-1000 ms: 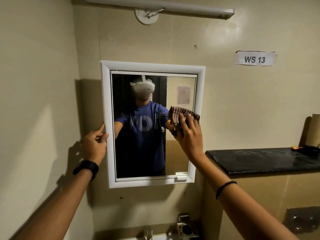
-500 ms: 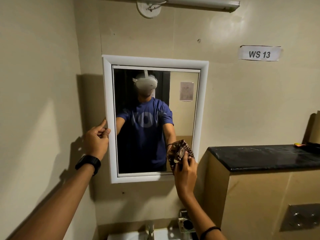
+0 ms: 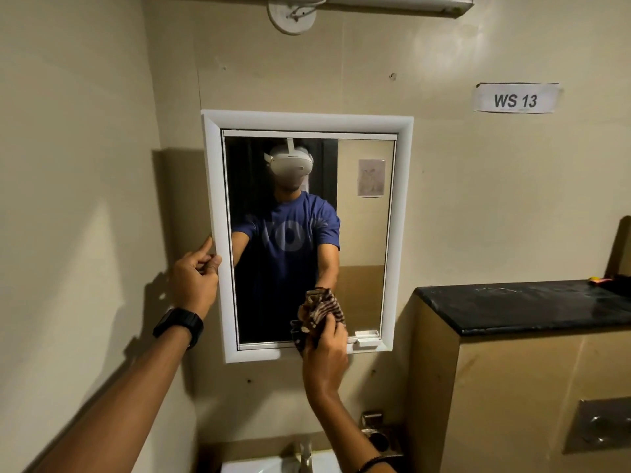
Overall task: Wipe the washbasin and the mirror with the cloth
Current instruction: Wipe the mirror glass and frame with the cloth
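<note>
A mirror [image 3: 362,233] in a white frame hangs on the beige wall ahead. My left hand [image 3: 194,278] rests against the frame's left edge, fingers curled on it. A brown striped cloth [image 3: 321,310] is bunched in my right hand [image 3: 324,356], which presses it on the glass at the lower middle, just above the bottom frame. Only the back rim of the white washbasin [image 3: 259,466] shows at the bottom edge, with a metal tap [image 3: 305,455] standing on it.
A black stone counter [image 3: 532,305] juts out at the right, level with the mirror's bottom. A metal holder [image 3: 379,435] is fixed on the wall beside the tap. A tube light [image 3: 392,1] runs overhead. A side wall stands close on the left.
My right hand has carried the cloth from the mirror's right edge at mid height down to the lower right, then left along the bottom. My left hand stays on the frame.
</note>
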